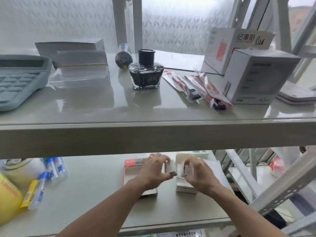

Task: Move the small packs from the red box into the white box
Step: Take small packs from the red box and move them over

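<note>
Red-edged cardboard box (132, 165) lay under our left hand (154, 170), which pinched small white packs (169, 167); our right hand (196, 173) clamped more above the white box (185, 188), keeping the transfer short.

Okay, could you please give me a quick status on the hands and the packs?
Left hand gripping small packs above red box. Right hand gripping more over white box. Nothing between the boxes.

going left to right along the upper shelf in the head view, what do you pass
calculator → wrapped card stacks → tipped-over roll → ink bottle → packaged pens → grey-white box
</note>
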`<state>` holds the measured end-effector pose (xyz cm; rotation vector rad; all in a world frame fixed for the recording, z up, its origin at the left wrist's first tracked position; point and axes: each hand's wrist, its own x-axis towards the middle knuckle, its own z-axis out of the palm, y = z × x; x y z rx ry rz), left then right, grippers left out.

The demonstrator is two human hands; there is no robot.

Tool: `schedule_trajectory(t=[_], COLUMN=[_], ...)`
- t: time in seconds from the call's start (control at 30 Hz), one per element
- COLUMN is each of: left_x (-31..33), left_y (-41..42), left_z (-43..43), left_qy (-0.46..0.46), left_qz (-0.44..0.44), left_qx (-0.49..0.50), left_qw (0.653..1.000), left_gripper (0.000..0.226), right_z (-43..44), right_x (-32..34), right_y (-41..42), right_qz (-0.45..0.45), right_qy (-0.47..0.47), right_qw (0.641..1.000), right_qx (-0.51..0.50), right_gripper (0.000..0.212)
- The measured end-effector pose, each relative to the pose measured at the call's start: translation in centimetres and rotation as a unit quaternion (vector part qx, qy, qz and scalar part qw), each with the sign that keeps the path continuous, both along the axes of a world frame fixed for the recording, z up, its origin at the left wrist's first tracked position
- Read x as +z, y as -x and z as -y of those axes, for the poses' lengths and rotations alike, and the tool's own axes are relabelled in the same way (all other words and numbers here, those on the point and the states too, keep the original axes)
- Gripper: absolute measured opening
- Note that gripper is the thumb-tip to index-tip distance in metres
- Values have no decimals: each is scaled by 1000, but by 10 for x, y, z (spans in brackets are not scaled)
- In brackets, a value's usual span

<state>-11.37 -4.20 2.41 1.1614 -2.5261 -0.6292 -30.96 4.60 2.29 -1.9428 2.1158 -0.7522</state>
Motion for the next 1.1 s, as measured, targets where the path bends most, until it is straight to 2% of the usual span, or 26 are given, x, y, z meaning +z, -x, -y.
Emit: schedule_trajectory(t=[0.17, 0.27, 0.4, 0.5, 0.63, 0.77, 0.97, 1.1], left_x=[-8, -14, -22, -24, -27, -27, -23, -29], left_y=[49, 30, -37, -85, -109, -108, -104, -106], left_z=[-17, -19, -6, 7, 10, 12, 16, 21], left_qy=[-17, -23, -52, -46, -32, -20, 2, 8], left_qz=[70, 40, -47, 28, 108, 134, 164, 171], left_qx=[-29, -9, 65, 101, 53, -5, -57, -78], left_qw=[997, 999, 995, 993, 992, 991, 985, 982], left_gripper=[59, 64, 41, 28, 30, 39, 42, 40], right_z=[-12, -11, 3, 21, 43, 61, 72, 74], right_x=[0, 4, 8, 4, -11, -22, -32, -38], right_y=[26, 28, -4, -44, -92, -114, -121, -126], right_qz=[-17, -6, 3, 9, -27, -75, -144, -158], right_qy=[-68, -47, 12, 15, -28, -67, -95, -104], right_qw=[998, 999, 1000, 997, 991, 986, 977, 974], right_qx=[8, 5, 21, 70, 127, 136, 128, 121], right_gripper=[37, 40, 33, 27, 30, 36, 29, 26])
